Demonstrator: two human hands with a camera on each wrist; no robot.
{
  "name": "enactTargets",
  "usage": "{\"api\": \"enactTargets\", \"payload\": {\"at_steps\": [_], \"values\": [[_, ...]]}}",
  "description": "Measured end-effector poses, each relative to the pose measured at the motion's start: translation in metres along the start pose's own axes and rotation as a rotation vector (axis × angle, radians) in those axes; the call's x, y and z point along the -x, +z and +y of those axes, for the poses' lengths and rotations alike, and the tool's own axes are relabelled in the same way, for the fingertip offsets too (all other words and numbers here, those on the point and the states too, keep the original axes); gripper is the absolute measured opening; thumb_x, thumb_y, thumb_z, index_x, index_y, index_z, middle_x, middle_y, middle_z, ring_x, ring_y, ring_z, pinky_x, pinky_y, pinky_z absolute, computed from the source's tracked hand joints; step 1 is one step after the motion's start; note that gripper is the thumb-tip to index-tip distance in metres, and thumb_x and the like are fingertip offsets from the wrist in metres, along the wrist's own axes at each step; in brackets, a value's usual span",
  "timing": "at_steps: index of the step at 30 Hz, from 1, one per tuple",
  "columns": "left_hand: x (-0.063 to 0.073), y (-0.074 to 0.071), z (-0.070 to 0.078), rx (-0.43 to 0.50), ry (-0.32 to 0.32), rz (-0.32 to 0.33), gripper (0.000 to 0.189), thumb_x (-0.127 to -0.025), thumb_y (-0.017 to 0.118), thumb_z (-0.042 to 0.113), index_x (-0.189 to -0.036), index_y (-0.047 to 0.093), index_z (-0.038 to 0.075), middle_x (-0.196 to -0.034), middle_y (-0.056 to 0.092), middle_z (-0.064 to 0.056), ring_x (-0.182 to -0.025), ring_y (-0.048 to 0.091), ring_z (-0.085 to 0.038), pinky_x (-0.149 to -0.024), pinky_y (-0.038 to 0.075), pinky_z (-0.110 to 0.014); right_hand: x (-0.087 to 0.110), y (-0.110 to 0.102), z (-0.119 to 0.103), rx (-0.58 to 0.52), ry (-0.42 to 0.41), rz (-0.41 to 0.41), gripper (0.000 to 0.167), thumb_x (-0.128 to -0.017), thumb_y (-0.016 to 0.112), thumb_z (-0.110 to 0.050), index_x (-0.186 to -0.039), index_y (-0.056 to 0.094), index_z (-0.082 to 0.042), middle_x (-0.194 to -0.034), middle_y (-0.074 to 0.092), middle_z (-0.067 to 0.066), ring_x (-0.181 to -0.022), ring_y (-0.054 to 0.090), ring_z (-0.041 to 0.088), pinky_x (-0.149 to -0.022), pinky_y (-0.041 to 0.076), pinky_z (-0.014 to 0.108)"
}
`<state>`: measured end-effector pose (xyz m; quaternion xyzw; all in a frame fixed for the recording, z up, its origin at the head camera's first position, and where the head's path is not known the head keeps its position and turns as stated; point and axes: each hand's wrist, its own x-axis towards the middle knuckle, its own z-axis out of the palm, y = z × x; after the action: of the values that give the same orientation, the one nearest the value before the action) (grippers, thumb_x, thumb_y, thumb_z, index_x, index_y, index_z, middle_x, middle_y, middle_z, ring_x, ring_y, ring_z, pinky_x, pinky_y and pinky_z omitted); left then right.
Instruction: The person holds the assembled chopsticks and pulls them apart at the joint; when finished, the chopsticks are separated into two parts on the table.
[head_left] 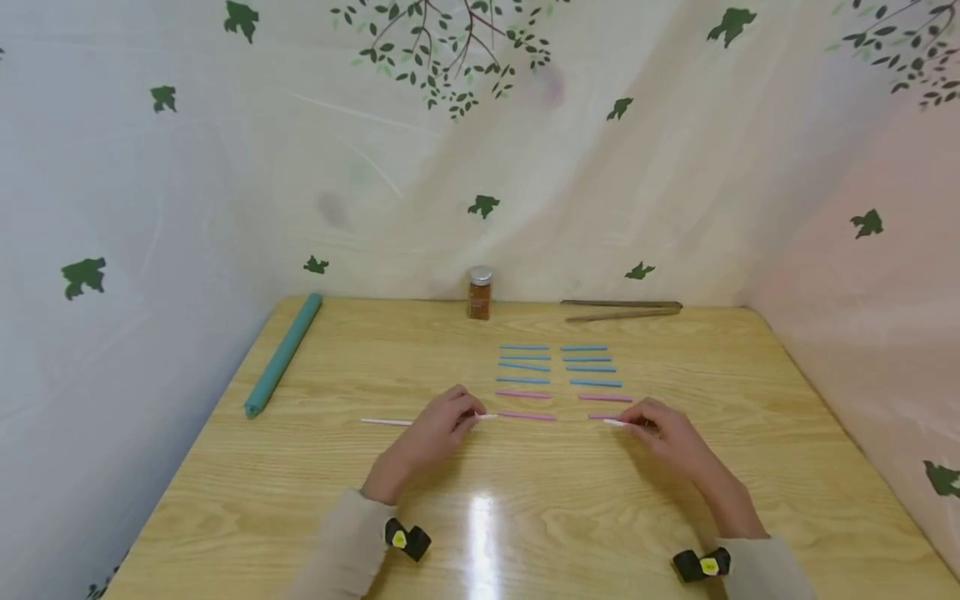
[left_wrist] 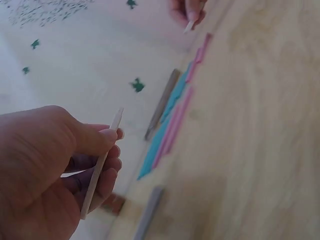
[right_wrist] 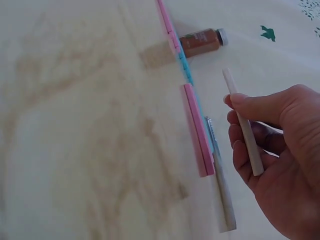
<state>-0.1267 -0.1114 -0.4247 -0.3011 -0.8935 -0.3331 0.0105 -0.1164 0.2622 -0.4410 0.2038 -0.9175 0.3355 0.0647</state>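
Note:
My left hand (head_left: 438,425) pinches a thin white stick (left_wrist: 101,162) between thumb and fingertips, its narrow tip pointing away. In my right hand (head_left: 663,429), the thumb and fingers hold a similar white stick (right_wrist: 243,122). Both hands hover close over the near end of two columns of sticks. Each column has blue sticks (head_left: 525,380) farther back and pink sticks (head_left: 528,416) nearest me. The right fingers overlap the nearest pink stick (head_left: 600,415) of the right column in the head view. Another white stick (head_left: 386,422) lies on the table, left of my left hand.
A spice jar (head_left: 480,296) with a silver lid stands at the table's back edge. Long metal tongs (head_left: 622,310) lie right of it. A rolled green mat (head_left: 283,357) lies along the left side. Leaf-printed cloth (head_left: 480,167) hangs behind the wooden table (head_left: 555,517).

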Motion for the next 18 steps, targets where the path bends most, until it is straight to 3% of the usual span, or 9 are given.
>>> {"api": "enactTargets", "payload": {"at_steps": [8,18], "values": [[-0.014,0.044,0.022,-0.008,0.042,-0.064,0.009,-0.096,0.053,0.005,-0.097,0.061,0.007,-0.092,0.056,-0.001,-0.085,0.050,-0.012,-0.079,0.047,-0.025,0.004,0.007,0.008,-0.027,0.128,-0.087,0.007,-0.086,0.070,-0.010,-0.090,0.069,-0.014,-0.087,0.065,-0.004,-0.077,0.054,0.002,-0.067,0.047,0.023],[-0.025,0.079,0.032,-0.049,0.018,0.017,0.005,-0.092,0.060,0.006,-0.091,0.062,0.010,-0.088,0.050,0.000,-0.085,0.047,-0.014,-0.080,0.043,-0.026,0.006,0.011,0.015,-0.046,0.167,-0.101,0.009,-0.085,0.070,-0.008,-0.090,0.070,-0.015,-0.091,0.065,-0.003,-0.082,0.057,0.004,-0.073,0.051,0.023]]}}
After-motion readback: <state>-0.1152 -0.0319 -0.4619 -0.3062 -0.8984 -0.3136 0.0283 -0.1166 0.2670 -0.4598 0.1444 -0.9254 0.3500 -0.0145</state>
